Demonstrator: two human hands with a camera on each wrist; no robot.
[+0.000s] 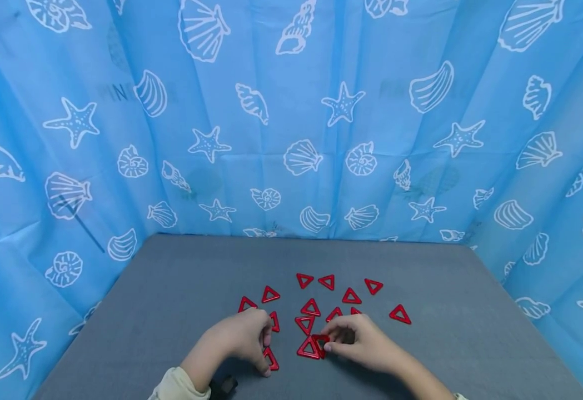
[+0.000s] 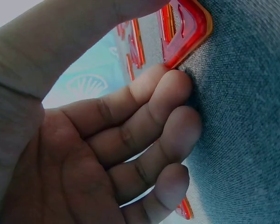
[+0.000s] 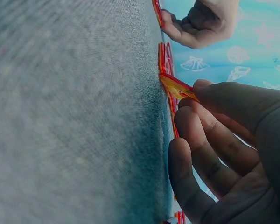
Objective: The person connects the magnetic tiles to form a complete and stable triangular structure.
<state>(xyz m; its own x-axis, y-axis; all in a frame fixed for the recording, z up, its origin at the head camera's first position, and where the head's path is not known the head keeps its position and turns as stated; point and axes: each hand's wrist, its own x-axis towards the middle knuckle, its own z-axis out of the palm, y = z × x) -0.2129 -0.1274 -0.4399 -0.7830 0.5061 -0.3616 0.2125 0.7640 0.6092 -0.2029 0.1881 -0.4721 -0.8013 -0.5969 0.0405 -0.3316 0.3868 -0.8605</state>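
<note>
My left hand (image 1: 243, 337) reaches down to the table, its thumb and index finger pinching the edges of a red triangular frame tile (image 2: 196, 28) that lies flat. Its other fingers are loosely bent beside the tile. My right hand (image 1: 358, 341) pinches another red triangular frame (image 3: 178, 87) between thumb and fingertips. That piece is tilted, one edge down against a flat red triangle (image 1: 307, 355) just left of it. Touching above the flat one is a further red triangle (image 1: 297, 320), point downward. Part of the right hand's piece is hidden by the fingers.
Several more red triangles lie scattered beyond the hands, such as one at the far middle (image 1: 298, 276) and one to the right (image 1: 400, 321). The grey table (image 1: 196, 266) ends at a blue shell-print curtain (image 1: 251, 183). A black object (image 1: 224, 386) sits by my left wrist.
</note>
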